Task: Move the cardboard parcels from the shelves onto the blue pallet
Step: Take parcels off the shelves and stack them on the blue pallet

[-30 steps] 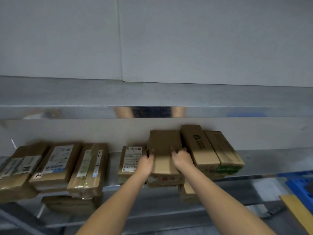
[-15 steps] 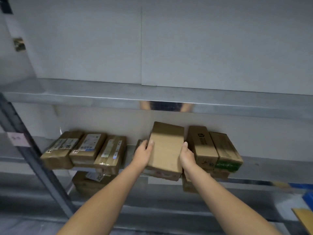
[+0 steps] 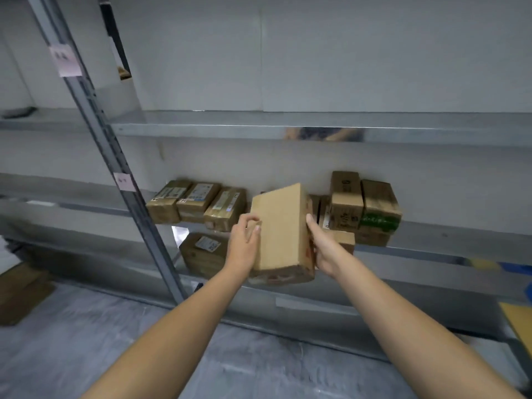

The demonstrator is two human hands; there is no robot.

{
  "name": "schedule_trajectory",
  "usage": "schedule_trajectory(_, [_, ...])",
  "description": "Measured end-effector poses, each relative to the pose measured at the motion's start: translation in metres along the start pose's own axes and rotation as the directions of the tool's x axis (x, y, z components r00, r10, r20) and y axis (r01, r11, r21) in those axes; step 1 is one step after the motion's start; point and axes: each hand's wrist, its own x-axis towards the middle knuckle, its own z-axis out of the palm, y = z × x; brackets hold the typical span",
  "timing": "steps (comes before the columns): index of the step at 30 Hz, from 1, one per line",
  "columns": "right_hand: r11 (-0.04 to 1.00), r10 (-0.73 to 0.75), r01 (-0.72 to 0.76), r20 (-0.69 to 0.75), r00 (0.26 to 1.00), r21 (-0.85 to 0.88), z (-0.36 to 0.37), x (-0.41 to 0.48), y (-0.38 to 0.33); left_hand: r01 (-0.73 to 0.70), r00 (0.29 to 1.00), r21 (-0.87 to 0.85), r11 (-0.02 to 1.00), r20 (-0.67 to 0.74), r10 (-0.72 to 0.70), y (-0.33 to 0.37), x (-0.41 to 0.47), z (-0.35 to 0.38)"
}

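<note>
The white panelled wall (image 3: 359, 53) fills the space behind a grey metal shelving rack (image 3: 259, 126), whose slanted upright post (image 3: 95, 125) carries two small pale tags. Below it lies the grey mottled floor (image 3: 86, 341), with a flat brown cardboard sheet (image 3: 23, 292) at the far left.

On the middle shelf, left of my arms, stands a row of three brown cardboard parcels with white printed labels (image 3: 198, 201), side by side and touching. To the right is a stack of brown cardboard parcels (image 3: 347, 203); the rightmost one has a green printed band (image 3: 378, 220) on its near face. On the lower shelf, under the row of three, sits a squat brown cardboard parcel with a white label on top (image 3: 204, 251).

The plain brown oblong cardboard parcel (image 3: 280, 226) of the task is in my hands, in front of the middle shelf and between the two groups. It is tilted, its near end lower than its far end. I cannot tell whether the far end touches the shelf.

My left grip (image 3: 244, 243) clasps the parcel's left long edge, fingers curled at the top face. My right grip (image 3: 325, 249) clamps the right long side, thumb lying up along it, the other fingers hidden behind.

At the far right edge is a blue patch (image 3: 515, 267), too blurred to identify.
</note>
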Motion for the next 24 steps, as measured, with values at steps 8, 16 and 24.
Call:
schedule_trajectory(8, [0.991, -0.120, 0.116, -0.065, 0.991, -0.065, -0.008, -0.069, 0.009, 0.274, 0.845, -0.298, 0.914, 0.528, -0.081, 0.048, -0.057, 0.003])
schedule_trajectory(16, [0.985, -0.090, 0.072, -0.112, 0.990, -0.160, -0.010, -0.126, 0.027, 0.520, 0.753, -0.474, 0.711, 0.647, -0.120, 0.063, -0.091, -0.028])
schedule_trajectory(24, [0.990, -0.076, 0.045, -0.236, 0.969, -0.132, -0.019, -0.185, 0.068, 0.408, 0.829, -0.529, 0.744, 0.556, -0.060, 0.042, -0.144, -0.032])
